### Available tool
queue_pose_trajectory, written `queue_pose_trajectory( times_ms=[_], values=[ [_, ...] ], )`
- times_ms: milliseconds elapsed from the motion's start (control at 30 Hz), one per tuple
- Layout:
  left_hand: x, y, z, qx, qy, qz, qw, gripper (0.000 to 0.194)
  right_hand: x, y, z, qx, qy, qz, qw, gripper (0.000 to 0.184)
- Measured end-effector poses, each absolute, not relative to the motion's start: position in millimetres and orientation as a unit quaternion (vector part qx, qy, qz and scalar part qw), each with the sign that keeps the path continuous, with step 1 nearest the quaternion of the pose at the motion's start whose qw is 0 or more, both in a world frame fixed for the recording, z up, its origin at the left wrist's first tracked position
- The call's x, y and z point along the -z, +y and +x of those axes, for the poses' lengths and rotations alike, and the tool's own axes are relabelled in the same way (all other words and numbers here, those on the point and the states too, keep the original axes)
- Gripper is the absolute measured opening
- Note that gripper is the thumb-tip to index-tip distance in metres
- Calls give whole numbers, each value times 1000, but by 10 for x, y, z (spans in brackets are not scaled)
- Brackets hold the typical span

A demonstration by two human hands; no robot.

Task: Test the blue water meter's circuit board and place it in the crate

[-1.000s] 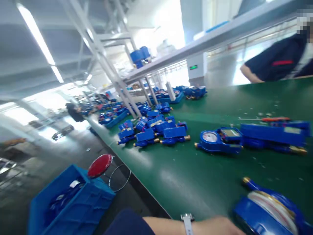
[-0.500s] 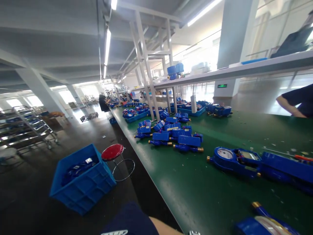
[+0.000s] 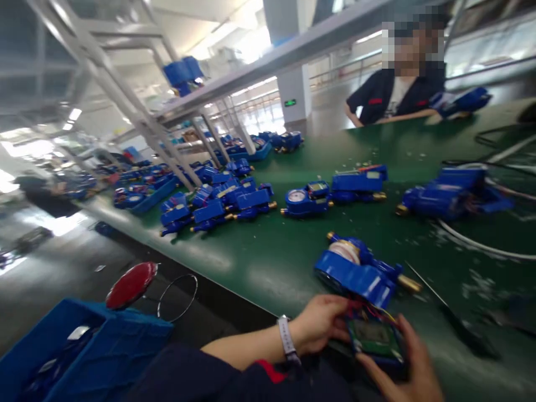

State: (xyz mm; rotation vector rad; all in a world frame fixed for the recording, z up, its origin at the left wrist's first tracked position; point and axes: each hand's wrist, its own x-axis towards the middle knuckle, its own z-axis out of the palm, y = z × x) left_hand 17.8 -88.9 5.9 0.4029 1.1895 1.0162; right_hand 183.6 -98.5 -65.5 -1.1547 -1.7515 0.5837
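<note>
A water meter with a blue body and brass ends lies at the near side of the green bench, its long blue cover swung aside. From it, red and yellow wires run to a display module, a green circuit board with a grey screen in a dark blue case. My right hand grips this module, thumb and fingers on opposite sides. At its left edge, beside the red wires, my left hand is closed; the fingertips are partly hidden. A screwdriver rests on the bench to the right.
Several blue meters crowd the bench at left, with more in a row behind. A cable curves at the right. A co-worker sits opposite. By the bench's left edge stand a red stool and a blue crate.
My view has swung right and down toward the bench. Both hands have come into view at the display module, and the co-worker opposite shows more fully.
</note>
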Motion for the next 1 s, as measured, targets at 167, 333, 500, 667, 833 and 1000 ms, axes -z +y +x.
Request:
queue_pose_trajectory(
  times_ms=[167,333,500,667,833,1000],
  values=[
    [-129,-974,53,-441,520,252,687,53,626,-1061,1880,-268,-716,-444,468,80],
    [-46,-990,-114,-396,551,320,662,55,532,-1051,1893,-296,-718,-406,482,73],
    [-81,-1000,-303,-343,599,442,573,45,527,-1064,1923,-320,-711,-394,487,66],
    [-138,-1066,-399,-295,617,572,453,32,536,-1063,1930,-333,-708,-390,485,61],
    [-141,-1158,-348,-302,584,653,376,11,524,-1059,1935,-337,-708,-387,485,61],
    [-121,-1144,-284,-296,557,697,342,10,495,-1048,1948,-346,-709,-378,485,58]
  ],
)
